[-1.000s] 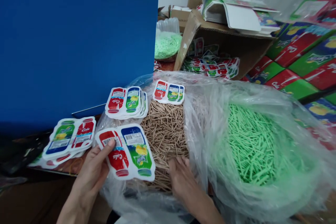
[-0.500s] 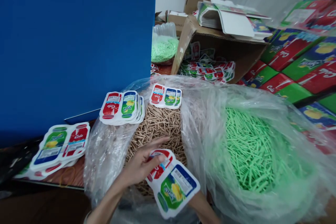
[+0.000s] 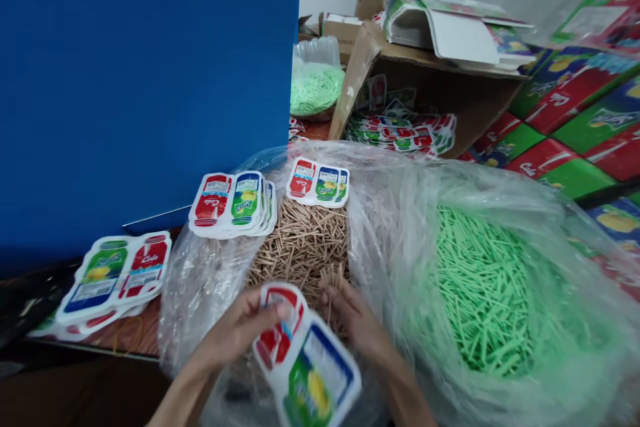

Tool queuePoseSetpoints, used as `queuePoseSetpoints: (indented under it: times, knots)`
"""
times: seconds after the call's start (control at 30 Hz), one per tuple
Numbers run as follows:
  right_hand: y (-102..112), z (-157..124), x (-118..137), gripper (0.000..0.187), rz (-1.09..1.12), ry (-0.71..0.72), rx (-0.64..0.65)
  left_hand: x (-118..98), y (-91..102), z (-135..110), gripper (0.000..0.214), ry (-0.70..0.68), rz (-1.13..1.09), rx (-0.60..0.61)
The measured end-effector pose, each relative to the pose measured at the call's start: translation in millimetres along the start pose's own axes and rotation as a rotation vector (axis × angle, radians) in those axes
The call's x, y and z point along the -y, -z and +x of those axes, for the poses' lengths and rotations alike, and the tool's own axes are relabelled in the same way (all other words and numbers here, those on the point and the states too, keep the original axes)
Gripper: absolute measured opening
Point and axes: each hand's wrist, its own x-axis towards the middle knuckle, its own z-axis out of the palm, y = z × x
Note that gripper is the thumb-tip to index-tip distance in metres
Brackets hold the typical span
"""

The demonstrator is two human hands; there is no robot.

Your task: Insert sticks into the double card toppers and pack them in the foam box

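My left hand (image 3: 245, 320) is closed on a can-shaped card (image 3: 305, 353), white-edged, printed with a red Cola can and a green and blue Sprite can. The card is tilted and slightly blurred. My right hand (image 3: 355, 320) is in the plastic bag of short brown sticks (image 3: 305, 240), its fingers closed around a small bunch of sticks (image 3: 333, 277) that points upward. A few similar cards (image 3: 320, 183) lie at the back of the sticks, and a fanned stack of cards (image 3: 230, 203) rests on the bag's left side.
More cards (image 3: 117, 277) lie at far left beside a blue panel (image 3: 145, 80). A second clear bag holds green sticks (image 3: 485, 293) on the right. Behind, an open carton (image 3: 480, 103) contains many cards; printed boxes (image 3: 565, 120) are stacked at right.
My right hand has come out from behind the card and now grasps brown sticks. My left hand has shifted left and down with the card.
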Motion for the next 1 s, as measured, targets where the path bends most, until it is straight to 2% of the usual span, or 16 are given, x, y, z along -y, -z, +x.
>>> queuePoseSetpoints:
  times: [0.07,0.13,0.23,0.37,0.47,0.57,0.63,0.73,0.83,0.9,1.0]
  knots:
    - [-4.3,3.1,1.1,0.033,0.056,-0.008,-0.031,3.0,-3.3,-9.3,0.030,-0.096,0.221,0.197]
    - [-15.2,3.2,0.3,0.036,0.144,-0.026,-0.073,10.7,-14.2,-12.5,0.028,-0.164,0.433,0.281]
    - [-33.3,-3.0,-3.1,0.037,0.276,-0.076,-0.067,27.6,-32.0,-9.7,0.026,-0.136,0.554,0.203]
    - [-42.1,-13.4,-8.2,0.036,0.352,-0.096,-0.027,44.4,-38.7,-8.4,0.031,-0.078,0.434,0.072]
    - [-40.9,-16.1,-11.6,0.031,0.470,-0.107,-0.026,45.1,-35.5,-13.7,0.029,-0.085,0.382,0.066]
    - [-41.1,-15.8,-14.2,0.027,0.605,-0.139,-0.017,40.6,-32.8,-17.5,0.021,-0.149,0.457,0.137]
    - [-42.4,-15.9,-15.3,0.026,0.650,-0.155,0.018,38.7,-31.8,-17.0,0.021,-0.156,0.479,0.140]
    - [-42.2,-17.7,-15.3,0.027,0.604,-0.126,0.032,38.5,-30.6,-14.5,0.032,-0.125,0.425,0.082]
    - [-34.4,-20.4,-12.8,0.029,0.341,0.003,-0.029,36.7,-28.4,-15.9,0.036,-0.069,0.351,0.085]
    - [-24.9,-22.3,-11.5,0.030,0.143,0.087,-0.049,32.8,-25.4,-19.7,0.032,0.019,0.224,-0.005]
    - [-8.0,-24.7,-13.9,0.031,-0.010,0.154,-0.064,25.2,-17.2,-25.1,0.030,0.184,-0.117,-0.333]
